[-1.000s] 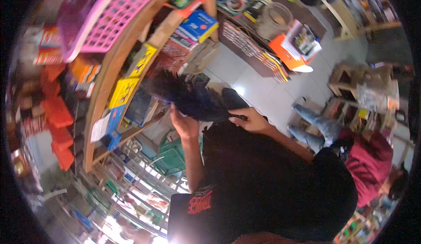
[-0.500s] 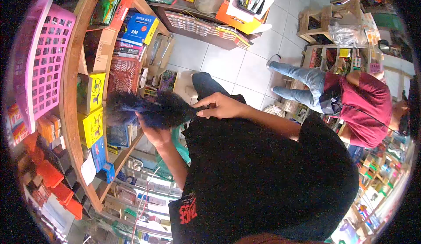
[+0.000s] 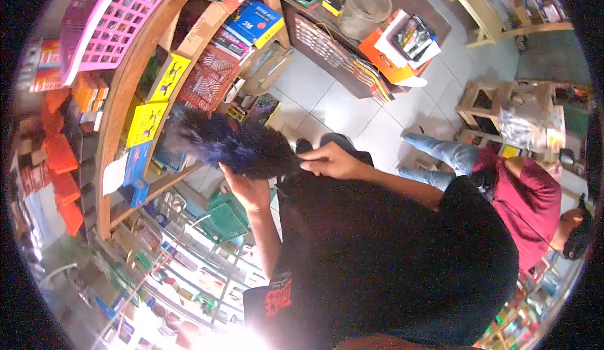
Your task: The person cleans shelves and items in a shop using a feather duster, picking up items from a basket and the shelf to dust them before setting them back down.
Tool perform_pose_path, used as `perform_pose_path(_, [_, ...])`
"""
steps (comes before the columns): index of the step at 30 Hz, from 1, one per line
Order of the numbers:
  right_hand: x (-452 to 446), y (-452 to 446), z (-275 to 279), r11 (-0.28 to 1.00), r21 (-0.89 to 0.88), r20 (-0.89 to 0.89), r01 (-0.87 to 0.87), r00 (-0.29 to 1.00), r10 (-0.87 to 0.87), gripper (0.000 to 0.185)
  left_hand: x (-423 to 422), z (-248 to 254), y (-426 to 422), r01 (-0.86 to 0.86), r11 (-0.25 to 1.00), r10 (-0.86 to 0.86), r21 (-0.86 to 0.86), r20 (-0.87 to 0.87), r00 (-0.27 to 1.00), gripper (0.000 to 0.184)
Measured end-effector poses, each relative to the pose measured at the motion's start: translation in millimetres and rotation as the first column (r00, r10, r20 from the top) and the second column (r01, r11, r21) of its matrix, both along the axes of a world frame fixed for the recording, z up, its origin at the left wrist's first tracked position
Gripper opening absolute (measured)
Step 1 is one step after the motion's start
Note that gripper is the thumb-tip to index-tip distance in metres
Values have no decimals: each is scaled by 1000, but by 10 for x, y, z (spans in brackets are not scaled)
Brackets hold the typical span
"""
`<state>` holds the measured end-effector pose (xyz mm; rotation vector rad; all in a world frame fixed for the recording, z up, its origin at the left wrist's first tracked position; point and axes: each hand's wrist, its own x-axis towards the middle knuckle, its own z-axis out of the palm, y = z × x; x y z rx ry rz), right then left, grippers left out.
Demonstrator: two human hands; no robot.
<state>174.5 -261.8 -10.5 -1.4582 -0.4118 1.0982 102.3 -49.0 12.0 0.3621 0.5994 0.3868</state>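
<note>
A feather duster (image 3: 233, 142) with dark, bluish-black fluffy plumes lies across the view in front of my black shirt (image 3: 390, 249). My right hand (image 3: 333, 162) is closed at its handle end, thumb and index finger pinching it. At the plumes' lower side, my left hand (image 3: 248, 189) holds them from below. One of its fingers or the thumb shows against the feathers, while the others are hidden behind them. The duster's far tip is near the wooden shelf and a red plastic basket (image 3: 211, 78).
A wooden shelf (image 3: 119, 92) on the left carries yellow boxes (image 3: 146, 123), a blue 3M box (image 3: 255, 22) and a pink basket (image 3: 129, 19). A desk with a clear tub (image 3: 365, 11) stands above. A person in a maroon shirt (image 3: 525, 202) is at the right. Glass cases (image 3: 195, 281) are below.
My view has turned, so the shelf, desk and co-worker appear shifted and tilted. Both hands stay on the feather duster, which sits slightly farther right in the picture.
</note>
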Motion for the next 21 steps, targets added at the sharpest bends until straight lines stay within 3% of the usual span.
perform_pose_path(3, [-39, -260, 87, 990, 23, 134, -137, 982, 133, 38, -262, -603, -75, 140, 990, -139, -7, 74, 987, 47])
perform_pose_path(4, [-61, -363, -10, 990, 54, 149, -128, 982, 119, 37, -200, -365, -232, 142, 989, -144, -33, -45, 989, 51])
perform_pose_path(5, [-90, -480, -111, 989, 86, 160, -121, 981, 107, 36, -113, -160, -536, 75, 989, -65, 125, -82, 995, 58])
perform_pose_path(7, [-23, -777, -96, 982, 22, -22, -186, 982, 186, 38, -133, -134, -786, 143, 986, -133, 90, -110, 985, 63])
perform_pose_path(8, [5, -948, -95, 976, -12, -113, -215, 971, 213, 39, -168, -229, -880, 209, 959, -202, 193, -53, 978, 64])
perform_pose_path(9, [17, -1129, -154, 990, 35, -253, -138, 957, 143, 41, -204, -227, -1024, 247, 937, -236, 246, -76, 969, 65])
perform_pose_path(11, [78, -1520, -455, 996, 86, -519, 26, 855, 23, 43, -325, -319, -1258, 286, 946, -302, 154, 97, 948, 53])
perform_pose_path(13, [210, -1968, -887, 985, -167, -479, -39, 877, -47, 48, -538, -421, -1556, 226, 961, -230, 158, 3, 973, 56])
perform_pose_path(15, [264, -2764, -1812, 918, -366, -285, -150, 957, 43, 44, -783, -600, -1802, 169, 976, -163, 138, -57, 985, 58])
perform_pose_path(16, [244, -3314, -2661, 770, -572, -15, -281, 943, 333, 39, -939, -727, -1922, 140, 984, -133, 109, -73, 988, 59])
perform_pose_path(17, [68, -3934, -3364, 691, -690, 309, -214, 777, 549, 36, -1074, -823, -2043, 112, 990, -105, 80, -90, 990, 59])
perform_pose_path(18, [-13, -4293, -3346, 584, -763, 250, -278, 706, 663, 36, -1185, -812, -2180, 99, 995, -99, 10, -17, 995, 61])
perform_pose_path(19, [-178, -4722, -3720, 256, -865, -59, -432, 594, 802, 40, -1247, -750, -2320, 46, 999, -46, 14, -62, 997, 60])
perform_pose_path(20, [-419, -5336, -4233, 192, -904, 31, -382, 388, 921, 42, -1297, -675, -2458, -8, 1000, 10, 21, -108, 994, 59])
perform_pose_path(21, [-594, -5518, -4113, 118, -893, -121, -435, 483, 867, 41, -1374, -672, -2559, -56, 998, 60, 31, -155, 986, 58])
